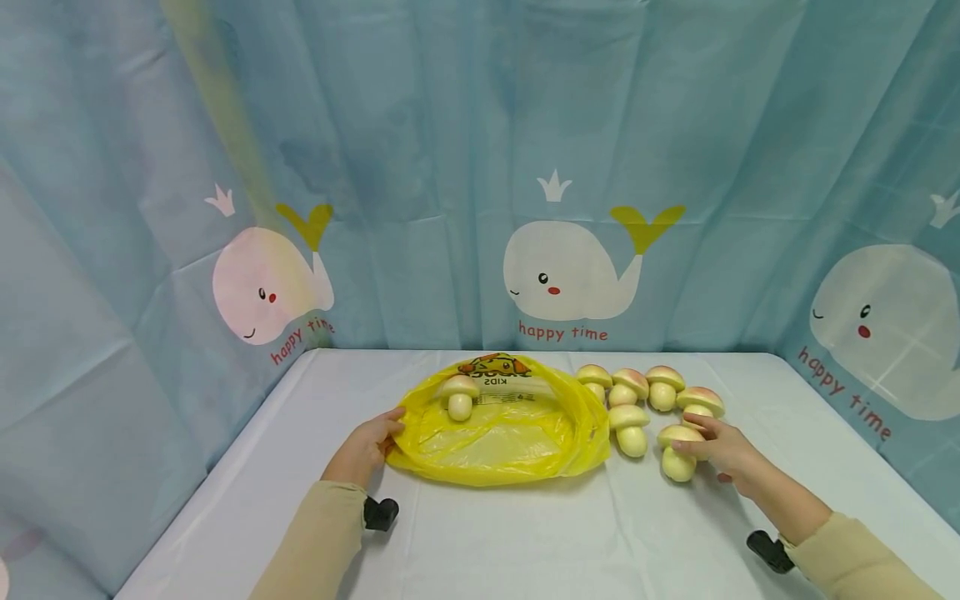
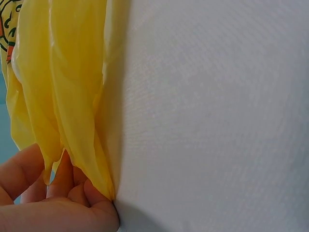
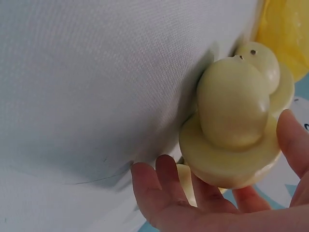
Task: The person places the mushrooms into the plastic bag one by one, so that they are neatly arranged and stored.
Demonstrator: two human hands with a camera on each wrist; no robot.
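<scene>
A yellow plastic bag lies on the table with its mouth spread wide. My left hand pinches its left edge between thumb and fingers, the film bunched in folds in the left wrist view. One toy mushroom with a pale stem and tan cap shows within the bag's mouth. To the right, my right hand reaches around a toy mushroom, with thumb and fingers spread about its cap. Its fingertips are partly hidden behind the cap.
Several more toy mushrooms stand or lean between the bag and my right hand, including a leaning one and one at the back. A white cloth covers the table. Behind it hangs a blue curtain with whale prints.
</scene>
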